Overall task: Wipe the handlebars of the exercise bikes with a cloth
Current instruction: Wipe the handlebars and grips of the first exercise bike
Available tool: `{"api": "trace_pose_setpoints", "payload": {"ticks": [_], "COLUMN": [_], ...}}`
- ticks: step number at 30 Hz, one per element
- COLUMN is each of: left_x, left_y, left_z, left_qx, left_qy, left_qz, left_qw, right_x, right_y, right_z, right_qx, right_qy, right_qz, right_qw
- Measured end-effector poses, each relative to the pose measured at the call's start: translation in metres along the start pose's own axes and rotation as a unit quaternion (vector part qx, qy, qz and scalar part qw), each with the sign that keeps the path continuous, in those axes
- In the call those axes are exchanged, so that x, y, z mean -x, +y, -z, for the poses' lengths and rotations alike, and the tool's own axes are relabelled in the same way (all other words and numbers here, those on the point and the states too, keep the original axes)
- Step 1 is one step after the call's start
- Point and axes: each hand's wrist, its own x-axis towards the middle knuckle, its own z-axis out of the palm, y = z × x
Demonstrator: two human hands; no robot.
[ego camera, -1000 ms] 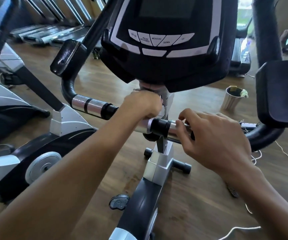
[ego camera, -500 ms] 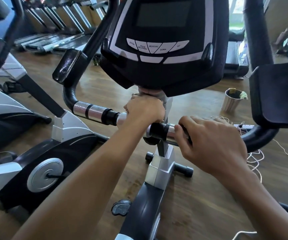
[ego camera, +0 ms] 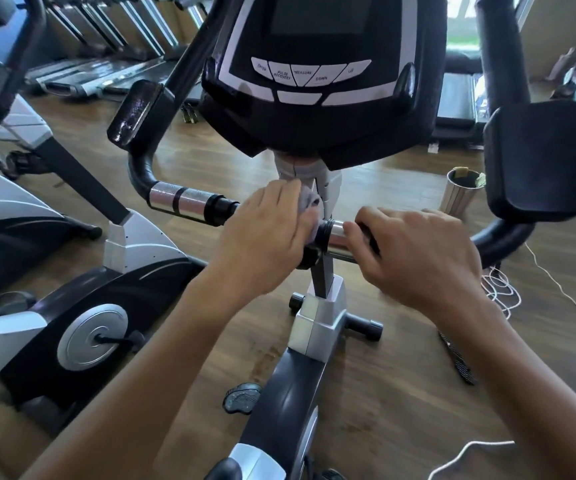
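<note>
Both hands are on the handlebar [ego camera: 189,201] at the middle of the frame, just under the black console [ego camera: 317,74], and each looks to have its own job. The left hand [ego camera: 262,237] is curled over a grey cloth [ego camera: 309,204], bunching it against the bar where the bar meets the centre post [ego camera: 324,271]; only a crumpled corner of the cloth shows past the knuckles, so I cannot tell how much of it lies under the palm. The right hand [ego camera: 418,258] wraps its fingers around the chrome sensor sleeve [ego camera: 338,235] just right of the post, and I take that as a steadying hold so the bar does not rock under the rubbing. Holding the cloth wadded rather than flat probably lets it reach into the joint by the clamp. Left of centre, the other chrome grip and the black elbow pad [ego camera: 141,112] at the upper left stand uncovered. Towards the right edge, a steel bin [ego camera: 459,197] waits on the wooden floor [ego camera: 400,393], with white cord [ego camera: 497,289] lying looped beside it.
</note>
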Motion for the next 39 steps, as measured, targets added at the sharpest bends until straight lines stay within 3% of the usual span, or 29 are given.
{"api": "trace_pose_setpoints", "payload": {"ticks": [2, 5, 8, 13, 20, 28, 30, 35, 37, 39], "left_x": [0.015, 0.006, -0.009, -0.037, -0.053, -0.087, -0.084, -0.063, -0.052, -0.033], "left_y": [-0.011, -0.009, 0.005, -0.037, -0.032, -0.038, -0.032, 0.003, 0.014, 0.018], "left_z": [0.006, 0.001, -0.018, -0.006, -0.002, -0.01, -0.01, -0.012, -0.013, -0.015], "left_qx": [0.048, 0.087, -0.006, 0.009, 0.125, 0.204, 0.175, -0.021, -0.063, -0.084], "left_qy": [0.001, 0.039, 0.071, 0.074, 0.124, 0.127, 0.111, -0.038, -0.036, 0.013], "left_qz": [-0.021, 0.019, 0.008, 0.154, 0.25, 0.278, 0.27, 0.266, 0.224, 0.149], "left_qw": [0.999, 0.995, 0.997, 0.985, 0.952, 0.93, 0.94, 0.963, 0.972, 0.985], "right_x": [0.0, 0.0, 0.001, 0.002, 0.001, -0.001, -0.002, -0.002, -0.001, 0.0], "right_y": [-0.002, -0.005, -0.004, -0.002, -0.004, -0.006, -0.007, -0.007, -0.006, -0.005], "right_z": [0.001, 0.0, 0.002, 0.0, 0.001, 0.005, 0.005, 0.003, 0.004, 0.004], "right_qx": [0.002, 0.005, 0.003, 0.003, -0.001, 0.007, 0.009, 0.015, 0.019, 0.022], "right_qy": [0.0, -0.006, -0.012, -0.02, -0.021, -0.019, -0.015, -0.016, -0.018, -0.02], "right_qz": [-0.002, -0.006, -0.008, -0.006, -0.007, -0.01, -0.015, -0.016, -0.012, -0.008], "right_qw": [1.0, 1.0, 1.0, 1.0, 1.0, 1.0, 1.0, 1.0, 1.0, 1.0]}}
